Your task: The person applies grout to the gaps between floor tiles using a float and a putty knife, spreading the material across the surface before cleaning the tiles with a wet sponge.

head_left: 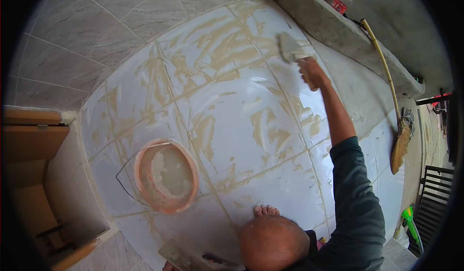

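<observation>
Beyond and right of the bucket, our right hand clasps a scraper — long axis slanting forward-left from the grip. Left hand, bucket's near side, mostly cropped — its hold we cannot tell.

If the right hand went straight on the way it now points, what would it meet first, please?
Skimming above the floor tiles, the right hand would lead with its flat-bladed tool and probably meet the grey-tiled wall first, near the concrete ledge; depth is hard to judge.
</observation>
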Tool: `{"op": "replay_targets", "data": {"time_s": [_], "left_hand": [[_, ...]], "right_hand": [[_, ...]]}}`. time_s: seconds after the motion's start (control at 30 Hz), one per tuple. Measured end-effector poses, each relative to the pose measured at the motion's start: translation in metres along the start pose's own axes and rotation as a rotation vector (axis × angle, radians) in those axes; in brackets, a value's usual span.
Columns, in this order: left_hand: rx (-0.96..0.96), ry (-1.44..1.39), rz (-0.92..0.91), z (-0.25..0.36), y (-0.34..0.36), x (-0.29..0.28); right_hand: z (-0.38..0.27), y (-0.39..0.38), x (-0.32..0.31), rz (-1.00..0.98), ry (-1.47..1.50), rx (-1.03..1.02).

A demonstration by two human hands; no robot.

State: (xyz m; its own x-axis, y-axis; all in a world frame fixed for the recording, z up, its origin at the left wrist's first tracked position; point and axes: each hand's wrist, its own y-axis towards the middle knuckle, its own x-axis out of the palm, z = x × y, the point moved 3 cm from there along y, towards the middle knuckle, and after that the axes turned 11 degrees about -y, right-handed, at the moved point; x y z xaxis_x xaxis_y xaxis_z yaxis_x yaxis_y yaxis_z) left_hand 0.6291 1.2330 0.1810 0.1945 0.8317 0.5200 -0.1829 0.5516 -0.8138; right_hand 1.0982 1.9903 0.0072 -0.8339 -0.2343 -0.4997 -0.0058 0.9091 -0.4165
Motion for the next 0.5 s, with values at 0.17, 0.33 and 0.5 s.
{"op": "replay_targets", "data": {"time_s": [0.17,0.33,0.5], "left_hand": [[0.051,-0.050,0.109,-0.003,0.068,0.033],[0.086,-0.067,0.344,-0.008,0.120,0.039],[0.014,-0.145,0.238,-0.023,0.149,0.080]], "right_hand": [[0.011,0.122,-0.062,-0.092,-0.072,0.028],[-0.102,0.140,0.043,-0.295,-0.442,-0.124],[-0.131,0.115,0.217,-0.516,-0.719,-0.989]]}}
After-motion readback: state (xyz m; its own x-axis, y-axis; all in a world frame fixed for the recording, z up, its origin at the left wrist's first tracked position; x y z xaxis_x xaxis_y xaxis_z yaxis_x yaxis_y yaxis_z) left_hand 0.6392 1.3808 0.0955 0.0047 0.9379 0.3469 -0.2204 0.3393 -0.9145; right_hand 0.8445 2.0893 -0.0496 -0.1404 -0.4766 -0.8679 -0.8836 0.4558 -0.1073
